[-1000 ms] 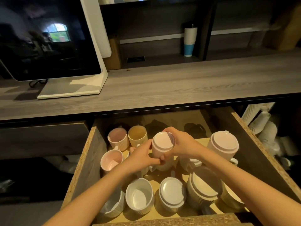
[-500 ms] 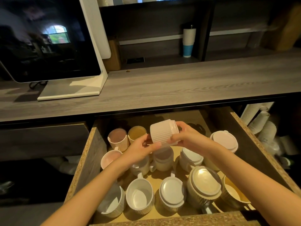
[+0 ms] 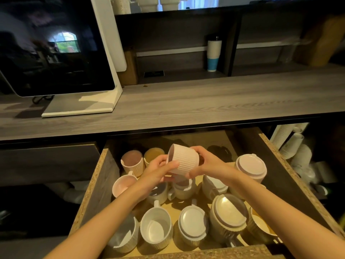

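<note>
- Now, at far left, the drawer [image 3: 89, 193] stands pulled out under the counter [image 3: 205, 101], packed with mugs. An open pink mug [image 3: 123, 185] sits near its left wall, untouched.
- Next, the left hand [image 3: 158, 172] has its fingers curled under the mouth end of the ribbed pink mug [image 3: 183, 159], with the thumb laid across the ribs. It is a close hold, with nothing else in it.
- Between the hands, the ribbed pink mug has changed most. 1 second ago it sat low among the others with a flat round end toward the camera, and 0.5 seconds ago it was up and tipping. It now lies on its side in mid-air over the middle of the drawer, mouth to the left, clear of the mugs beneath.
- The right hand [image 3: 207, 163] wraps its fingers round the base end, so 2 hands share the load.
- Further right, a lidded mug [image 3: 251, 166] stands in its place, and paper cups [image 3: 291, 144] are stacked outside the drawer.
- As a reading, the lift appears done and a turn is under way. The mug looks bound to be righted or carried out, though no landing spot shows yet.
</note>
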